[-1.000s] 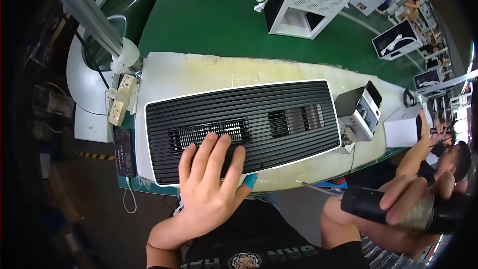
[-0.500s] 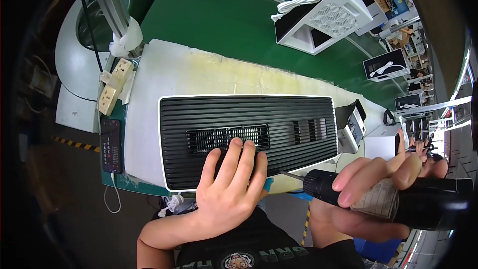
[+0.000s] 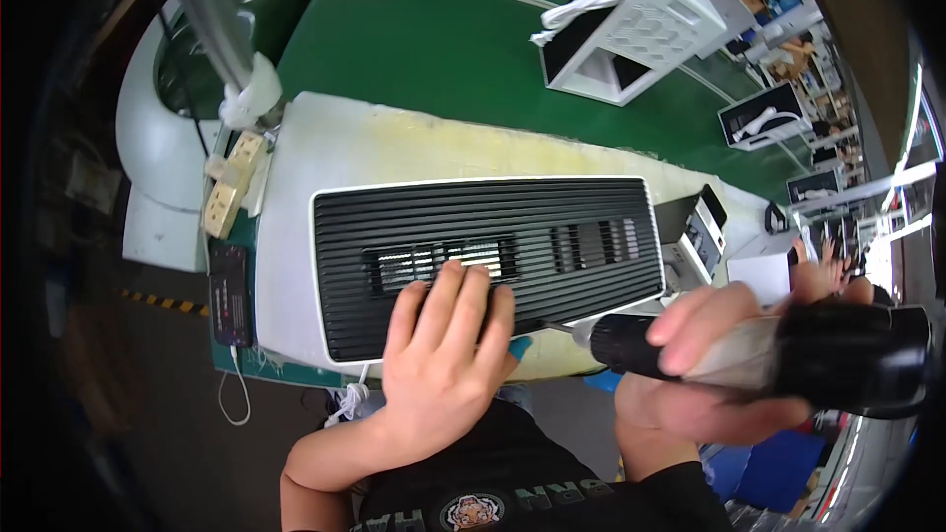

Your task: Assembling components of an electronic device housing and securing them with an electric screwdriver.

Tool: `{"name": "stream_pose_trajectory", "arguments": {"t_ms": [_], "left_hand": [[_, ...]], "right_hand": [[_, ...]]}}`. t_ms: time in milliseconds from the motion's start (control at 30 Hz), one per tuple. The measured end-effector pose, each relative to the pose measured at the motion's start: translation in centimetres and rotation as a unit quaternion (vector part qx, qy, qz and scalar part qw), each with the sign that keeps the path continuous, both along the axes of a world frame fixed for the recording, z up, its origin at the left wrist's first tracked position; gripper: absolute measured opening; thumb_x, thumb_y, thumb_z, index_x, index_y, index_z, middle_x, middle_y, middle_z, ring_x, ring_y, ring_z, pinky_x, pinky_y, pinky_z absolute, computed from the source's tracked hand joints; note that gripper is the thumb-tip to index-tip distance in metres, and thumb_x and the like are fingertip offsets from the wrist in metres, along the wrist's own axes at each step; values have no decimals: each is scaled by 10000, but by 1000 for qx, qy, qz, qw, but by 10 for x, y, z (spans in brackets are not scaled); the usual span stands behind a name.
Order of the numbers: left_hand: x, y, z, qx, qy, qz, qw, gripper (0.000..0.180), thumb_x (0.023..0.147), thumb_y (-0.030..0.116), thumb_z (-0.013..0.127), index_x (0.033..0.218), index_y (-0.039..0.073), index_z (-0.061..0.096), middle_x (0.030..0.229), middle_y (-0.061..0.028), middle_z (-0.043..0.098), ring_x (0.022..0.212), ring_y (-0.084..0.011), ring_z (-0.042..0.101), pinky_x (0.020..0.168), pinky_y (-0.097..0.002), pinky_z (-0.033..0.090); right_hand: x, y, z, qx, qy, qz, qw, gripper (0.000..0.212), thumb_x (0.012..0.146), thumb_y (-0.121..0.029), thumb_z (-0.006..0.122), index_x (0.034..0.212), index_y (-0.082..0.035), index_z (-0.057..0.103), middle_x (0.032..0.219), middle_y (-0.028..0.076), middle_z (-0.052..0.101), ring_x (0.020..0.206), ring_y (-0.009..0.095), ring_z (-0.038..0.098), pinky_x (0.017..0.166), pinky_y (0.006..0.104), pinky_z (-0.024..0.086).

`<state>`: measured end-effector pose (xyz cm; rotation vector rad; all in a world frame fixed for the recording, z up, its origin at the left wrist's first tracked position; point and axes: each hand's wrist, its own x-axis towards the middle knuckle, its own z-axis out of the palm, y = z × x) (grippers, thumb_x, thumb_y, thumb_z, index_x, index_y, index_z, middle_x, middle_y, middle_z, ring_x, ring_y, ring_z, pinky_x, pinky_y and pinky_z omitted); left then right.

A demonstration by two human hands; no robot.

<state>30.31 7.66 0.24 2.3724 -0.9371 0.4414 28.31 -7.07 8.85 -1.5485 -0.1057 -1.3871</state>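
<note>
On the padded bench lies a white-framed appliance (image 3: 473, 310) with black horizontal slats and two grille windows in its face. My left hand (image 3: 434, 365) rests on it with fingers stretched and slightly apart, the fingertips at the lower edge of the left window. In my right hand (image 3: 714, 360) is a black electric screwdriver (image 3: 852, 360), fingers wrapped round its body. Its thin bit points left and reaches the appliance's near edge, right of my left hand. The bit's very end, and any screw there, cannot be made out. Something small and blue (image 3: 519, 346) shows beside my left hand.
A white cover pad (image 3: 286, 236) lies under the appliance. On the left are a power strip (image 3: 232, 187) and a phone (image 3: 230, 296) on a cable. A white unit with a bundled cord (image 3: 641, 30) stands on the green belt (image 3: 424, 49). A metal post (image 3: 202, 20) rises at the upper left.
The whole view has shifted slightly and blurred. The screwdriver's rear end has come up a little in the picture, its bit still at the near edge. My left hand stays on the slats.
</note>
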Motion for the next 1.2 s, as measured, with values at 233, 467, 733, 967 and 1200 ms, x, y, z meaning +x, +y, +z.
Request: {"name": "stream_pose_trajectory", "arguments": {"t_ms": [233,467,733,967,1200], "left_hand": [[-3,-25,8,59,-17,24,998,418,671,211,706,1026,1,634,1115,-189,572,1050,-354,560,859,-473,397],[-5,-61,5,92,-39,43,994,446,727,211,684,1110,-4,609,1149,-214,536,1068,-382,520,861,-486,387],[-18,20,26,108,51,77,990,512,655,147,761,1121,0,606,1303,-229,490,1280,-450,401,1064,-617,246],[1,69,-18,-77,139,-1,987,556,608,115,810,1131,45,636,1337,-170,506,1318,-410,386,1033,-482,379],[-15,66,-22,-163,115,-17,980,552,684,185,792,1184,53,599,1312,-121,551,1312,-383,420,1085,-581,211]], "right_hand": [[-58,-143,-29,-67,80,-313,944,531,957,-361,445,1193,112,397,1032,145,569,856,196,588,764,289,473],[-68,-218,-121,-142,58,-324,933,615,959,-396,510,1270,45,215,1073,202,500,598,187,595,638,313,486],[-76,-170,-88,-65,105,-280,952,656,952,-461,461,1233,101,271,1037,225,537,526,194,586,462,280,465],[-31,-50,4,7,-11,-15,1000,715,893,-486,464,1376,26,337,1365,215,395,1276,268,399,1101,369,286],[-6,11,24,-93,-83,356,926,695,873,-357,577,1327,63,259,1251,156,413,508,131,445,473,253,421]]}}
